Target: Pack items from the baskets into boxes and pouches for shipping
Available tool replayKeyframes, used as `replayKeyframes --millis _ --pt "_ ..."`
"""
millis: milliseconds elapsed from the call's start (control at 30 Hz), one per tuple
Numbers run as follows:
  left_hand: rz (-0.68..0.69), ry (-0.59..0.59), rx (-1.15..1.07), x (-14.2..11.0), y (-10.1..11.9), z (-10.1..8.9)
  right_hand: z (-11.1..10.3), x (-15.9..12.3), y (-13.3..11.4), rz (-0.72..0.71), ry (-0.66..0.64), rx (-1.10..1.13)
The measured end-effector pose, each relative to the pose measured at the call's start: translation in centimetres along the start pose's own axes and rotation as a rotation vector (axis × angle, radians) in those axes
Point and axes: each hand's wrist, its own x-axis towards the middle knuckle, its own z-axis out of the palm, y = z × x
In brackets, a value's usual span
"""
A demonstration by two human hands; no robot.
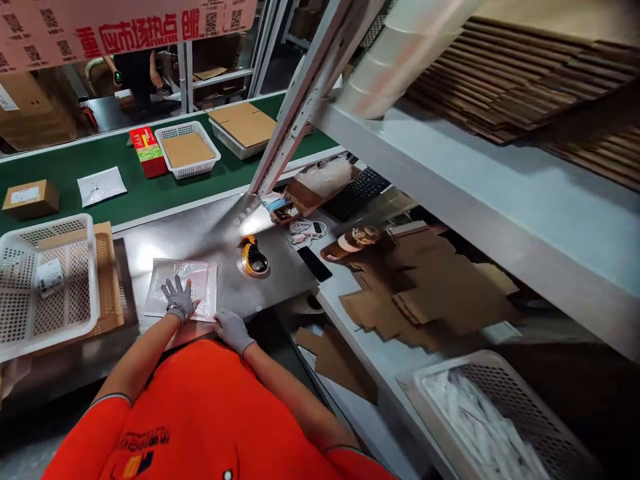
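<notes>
A flat, whitish, shiny padded mailer (207, 280) lies on the metal tabletop in front of me. My left hand (179, 299), in a grey glove with a bracelet at the wrist, presses flat on it with the fingers spread. At the mailer's near right corner, my gloved right hand (233, 331) has its fingers closed on the edge; the fingertips are partly hidden. To the right of the mailer sits a yellow and black tape dispenser (255, 259) with a roll in it, apart from both hands.
To the left stands a white plastic basket (94, 293) holding a labelled packet (51, 277). Beyond the table, a green conveyor (195, 189) carries a small carton (31, 199), a white packet (102, 187) and baskets. A phone (315, 264) and a bottle (350, 243) lie right, below a shelf (480, 193).
</notes>
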Motion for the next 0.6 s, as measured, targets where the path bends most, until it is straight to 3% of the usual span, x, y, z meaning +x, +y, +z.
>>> replayKeyframes --millis 67,267,600 --pt "0.033 0.019 -0.013 -0.4 -1.1 -0.2 0.2 0.3 -0.8 0.005 -0.007 -0.033" --pt "0.376 -0.002 -0.023 0.5 -1.9 -0.2 1.4 0.6 -2.1 0.057 -0.008 -0.091" --pt "0.418 -0.049 -0.034 1.1 -0.8 -1.5 0.9 0.6 -1.7 0.023 -0.02 -0.062"
